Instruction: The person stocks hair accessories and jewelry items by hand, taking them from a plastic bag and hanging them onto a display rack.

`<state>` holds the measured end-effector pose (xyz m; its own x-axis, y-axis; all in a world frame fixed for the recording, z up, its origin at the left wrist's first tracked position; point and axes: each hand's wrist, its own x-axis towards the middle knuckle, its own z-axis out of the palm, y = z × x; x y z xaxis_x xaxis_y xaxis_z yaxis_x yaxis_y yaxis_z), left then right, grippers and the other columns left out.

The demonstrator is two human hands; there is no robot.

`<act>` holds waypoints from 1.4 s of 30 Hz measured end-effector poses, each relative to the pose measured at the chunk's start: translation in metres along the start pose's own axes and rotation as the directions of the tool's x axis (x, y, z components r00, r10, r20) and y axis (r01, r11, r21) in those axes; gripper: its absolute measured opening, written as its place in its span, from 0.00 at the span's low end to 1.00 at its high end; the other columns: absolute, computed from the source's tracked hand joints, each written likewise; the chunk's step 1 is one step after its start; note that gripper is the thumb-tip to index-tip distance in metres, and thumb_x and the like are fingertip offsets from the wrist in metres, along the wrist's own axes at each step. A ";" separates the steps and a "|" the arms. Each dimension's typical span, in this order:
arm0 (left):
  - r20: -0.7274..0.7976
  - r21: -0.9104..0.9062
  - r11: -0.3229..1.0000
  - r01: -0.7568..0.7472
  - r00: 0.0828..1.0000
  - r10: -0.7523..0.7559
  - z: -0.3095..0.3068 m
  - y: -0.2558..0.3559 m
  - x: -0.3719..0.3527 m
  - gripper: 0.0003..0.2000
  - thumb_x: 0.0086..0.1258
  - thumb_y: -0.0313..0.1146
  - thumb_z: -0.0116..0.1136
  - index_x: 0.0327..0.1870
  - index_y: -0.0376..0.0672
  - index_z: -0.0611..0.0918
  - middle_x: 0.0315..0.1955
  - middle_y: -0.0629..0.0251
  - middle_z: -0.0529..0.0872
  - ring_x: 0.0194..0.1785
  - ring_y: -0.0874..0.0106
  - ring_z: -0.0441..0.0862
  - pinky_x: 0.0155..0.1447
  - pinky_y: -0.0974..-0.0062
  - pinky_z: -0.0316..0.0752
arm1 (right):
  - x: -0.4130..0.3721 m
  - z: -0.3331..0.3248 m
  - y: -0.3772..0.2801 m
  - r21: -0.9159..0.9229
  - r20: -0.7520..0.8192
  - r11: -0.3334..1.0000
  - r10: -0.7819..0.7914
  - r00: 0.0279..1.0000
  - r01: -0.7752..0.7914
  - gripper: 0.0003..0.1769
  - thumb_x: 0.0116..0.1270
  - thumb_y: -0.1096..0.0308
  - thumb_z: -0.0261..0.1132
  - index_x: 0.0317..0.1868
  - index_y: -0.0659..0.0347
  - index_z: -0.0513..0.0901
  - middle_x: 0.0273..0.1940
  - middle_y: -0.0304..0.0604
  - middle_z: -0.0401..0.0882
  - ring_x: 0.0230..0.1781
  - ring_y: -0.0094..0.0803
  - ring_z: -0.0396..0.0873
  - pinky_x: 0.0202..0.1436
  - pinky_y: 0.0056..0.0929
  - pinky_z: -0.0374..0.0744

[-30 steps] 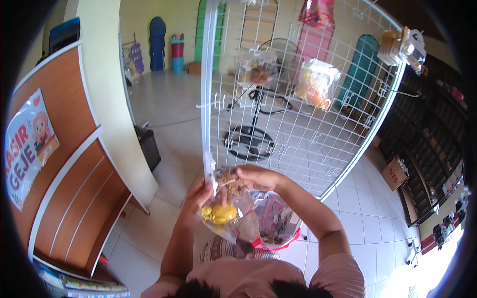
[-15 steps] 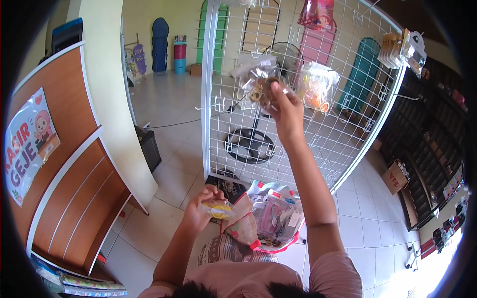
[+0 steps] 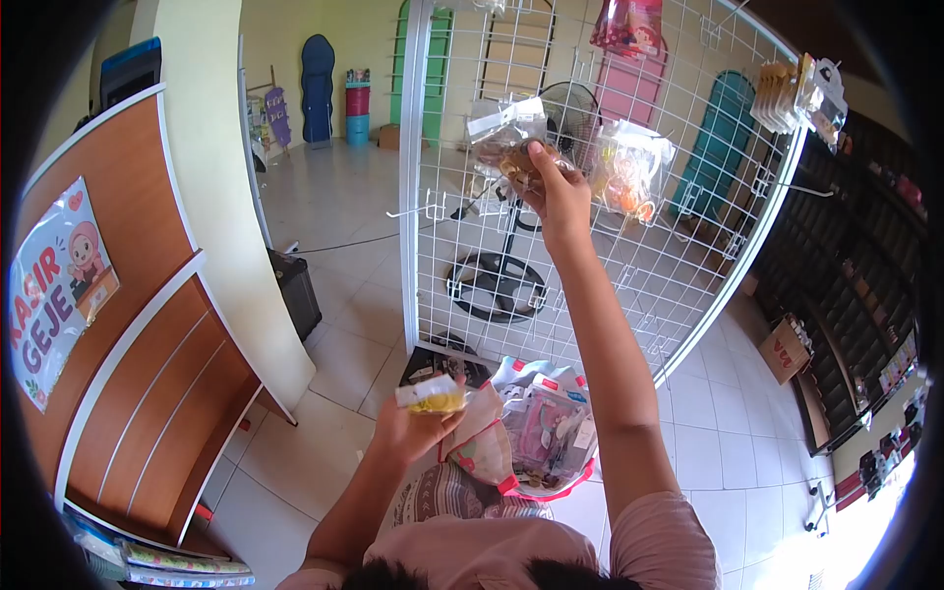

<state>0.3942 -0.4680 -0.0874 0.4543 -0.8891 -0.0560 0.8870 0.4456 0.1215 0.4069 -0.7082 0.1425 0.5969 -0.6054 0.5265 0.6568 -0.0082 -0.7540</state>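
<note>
My right hand [image 3: 559, 197] is raised in front of the white wire grid [image 3: 629, 275], closed on a clear packet of brown items [image 3: 521, 162] at its left part. Beside it, packets with orange and yellow items [image 3: 627, 177] hang on the grid. Lower down, my left hand [image 3: 418, 433] holds a clear packet with yellow contents and a white label strip [image 3: 433, 396]. Below the grid stands an open bag [image 3: 482, 433] filled with several packaged goods [image 3: 551, 428].
A wooden counter [image 3: 147, 393] with a sign [image 3: 64, 285] stands at the left, beside a pillar [image 3: 216, 177]. Behind the grid is a standing fan [image 3: 497, 285]. Hooks stick out from the grid. Dark shelves [image 3: 855, 265] and a cardboard box [image 3: 785, 349] are at the right.
My left hand has turned, and its packet now lies flatter with the label showing. My right hand has shifted slightly; the brown packet's white label now faces up more clearly.
</note>
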 end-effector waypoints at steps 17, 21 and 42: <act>-0.108 -0.066 0.997 0.034 0.993 -0.041 0.010 -0.016 0.001 0.17 0.70 0.41 0.38 0.48 0.41 0.75 0.48 0.52 0.74 0.55 0.58 0.71 0.58 0.50 0.66 | -0.009 0.019 -0.023 -0.146 0.022 0.972 -0.184 0.983 0.186 0.23 0.55 0.61 0.73 0.39 0.72 0.75 0.35 0.47 0.79 0.32 0.28 0.82 0.33 0.27 0.86; -0.134 -0.070 0.997 0.014 0.991 -0.024 0.004 -0.015 0.003 0.17 0.70 0.41 0.38 0.47 0.40 0.75 0.47 0.52 0.74 0.54 0.58 0.71 0.57 0.50 0.66 | -0.010 0.021 -0.024 -0.146 0.022 0.970 -0.195 0.980 0.196 0.22 0.55 0.61 0.73 0.39 0.71 0.75 0.34 0.46 0.79 0.30 0.27 0.81 0.32 0.27 0.86; 0.110 0.147 0.940 -0.307 0.950 0.293 0.076 0.040 0.049 0.16 0.70 0.39 0.41 0.52 0.41 0.74 0.49 0.57 0.77 0.55 0.62 0.72 0.58 0.55 0.66 | -0.100 -0.014 0.049 -0.309 0.711 0.949 0.185 0.679 0.065 0.27 0.60 0.61 0.69 0.57 0.63 0.73 0.54 0.43 0.74 0.56 0.33 0.72 0.62 0.34 0.68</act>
<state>0.4461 -0.5020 -0.0095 0.6822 -0.7255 0.0909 0.6824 0.6764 0.2772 0.3727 -0.6597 0.0476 0.8541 0.1534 0.4970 0.5196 -0.2932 -0.8025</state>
